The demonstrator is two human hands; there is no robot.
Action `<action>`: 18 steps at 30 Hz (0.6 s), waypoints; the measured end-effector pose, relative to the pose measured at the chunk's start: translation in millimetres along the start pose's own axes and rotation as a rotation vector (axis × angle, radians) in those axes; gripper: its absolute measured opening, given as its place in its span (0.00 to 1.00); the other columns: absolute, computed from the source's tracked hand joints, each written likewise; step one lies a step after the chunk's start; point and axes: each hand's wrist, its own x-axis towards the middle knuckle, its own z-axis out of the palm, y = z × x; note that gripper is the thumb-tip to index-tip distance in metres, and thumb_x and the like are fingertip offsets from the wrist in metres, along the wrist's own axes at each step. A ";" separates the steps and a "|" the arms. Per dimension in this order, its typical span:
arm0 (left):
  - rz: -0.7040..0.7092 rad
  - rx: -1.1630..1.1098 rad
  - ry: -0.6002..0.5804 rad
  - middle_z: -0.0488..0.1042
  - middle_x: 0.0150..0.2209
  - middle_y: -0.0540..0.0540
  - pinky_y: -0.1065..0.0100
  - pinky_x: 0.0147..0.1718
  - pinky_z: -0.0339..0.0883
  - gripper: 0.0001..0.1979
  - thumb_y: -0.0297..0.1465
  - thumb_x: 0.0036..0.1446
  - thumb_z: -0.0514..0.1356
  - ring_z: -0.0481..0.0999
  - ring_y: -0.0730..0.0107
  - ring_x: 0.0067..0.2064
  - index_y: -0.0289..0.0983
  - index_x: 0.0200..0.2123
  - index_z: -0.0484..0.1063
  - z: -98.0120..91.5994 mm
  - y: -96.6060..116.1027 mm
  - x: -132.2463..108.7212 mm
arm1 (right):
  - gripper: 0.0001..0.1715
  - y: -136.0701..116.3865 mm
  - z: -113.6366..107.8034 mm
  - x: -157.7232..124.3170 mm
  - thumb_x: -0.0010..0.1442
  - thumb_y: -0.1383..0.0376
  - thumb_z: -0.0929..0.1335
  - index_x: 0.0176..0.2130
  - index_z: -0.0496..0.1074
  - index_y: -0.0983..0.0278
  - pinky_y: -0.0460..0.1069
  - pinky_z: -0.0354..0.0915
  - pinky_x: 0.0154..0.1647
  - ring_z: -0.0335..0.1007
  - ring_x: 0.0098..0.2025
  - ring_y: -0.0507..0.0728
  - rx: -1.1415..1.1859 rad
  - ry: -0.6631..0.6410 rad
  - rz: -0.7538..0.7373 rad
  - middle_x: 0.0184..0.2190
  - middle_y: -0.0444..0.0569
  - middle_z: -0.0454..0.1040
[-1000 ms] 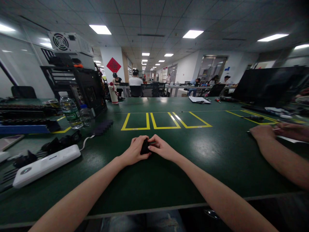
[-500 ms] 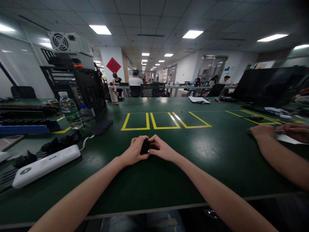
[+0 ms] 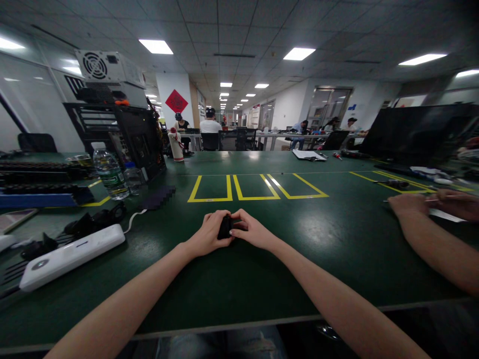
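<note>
A small black block-like object [image 3: 225, 228] is between my two hands, just above or on the green table [image 3: 239, 284]; its kind I cannot make out. My left hand [image 3: 209, 232] is closed around its left side, thumb below and fingers over the top. From the right, my right hand [image 3: 250, 229] pinches at the object's right side with thumb and bent fingers. Parts of the object are hidden behind the fingers. Beyond my hands, yellow tape outlines [image 3: 258, 198] mark the tabletop.
To the left lie a white power bank-like device [image 3: 73, 257], a water bottle [image 3: 108, 172] and a black computer case [image 3: 138, 139]. A white cylinder [image 3: 175, 145] and clipboard [image 3: 309, 155] sit farther back. At right, a co-worker's hands [image 3: 407, 205] hold a thin tool near a monitor [image 3: 415, 132].
My hands and the black object stay almost in place, with only a tiny shift in the right fingers. The co-worker's far hand has moved slightly to the left.
</note>
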 end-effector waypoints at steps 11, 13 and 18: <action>-0.002 -0.007 -0.017 0.61 0.45 0.45 0.58 0.50 0.50 0.27 0.34 0.48 0.57 0.61 0.62 0.48 0.39 0.50 0.50 -2.1 -0.3 -0.7 | 0.13 -0.8 0.9 -0.1 0.52 0.64 0.64 0.40 0.59 0.62 0.54 0.60 0.48 0.63 0.45 0.54 -0.020 0.035 -0.039 0.40 0.46 0.63; 0.000 -0.008 -0.013 0.61 0.45 0.45 0.58 0.50 0.49 0.27 0.34 0.48 0.57 0.62 0.62 0.47 0.40 0.50 0.50 -1.2 -0.9 -0.5 | 0.15 -0.2 0.9 0.0 0.52 0.65 0.65 0.41 0.59 0.61 0.54 0.60 0.47 0.63 0.45 0.54 -0.026 0.034 -0.026 0.41 0.46 0.63; 0.003 -0.010 -0.007 0.61 0.45 0.45 0.58 0.49 0.50 0.27 0.34 0.48 0.57 0.62 0.62 0.47 0.40 0.50 0.50 0.1 -1.4 -0.2 | 0.19 -0.1 0.4 -0.5 0.51 0.66 0.65 0.43 0.58 0.60 0.55 0.62 0.45 0.63 0.45 0.55 -0.051 0.019 0.008 0.43 0.47 0.62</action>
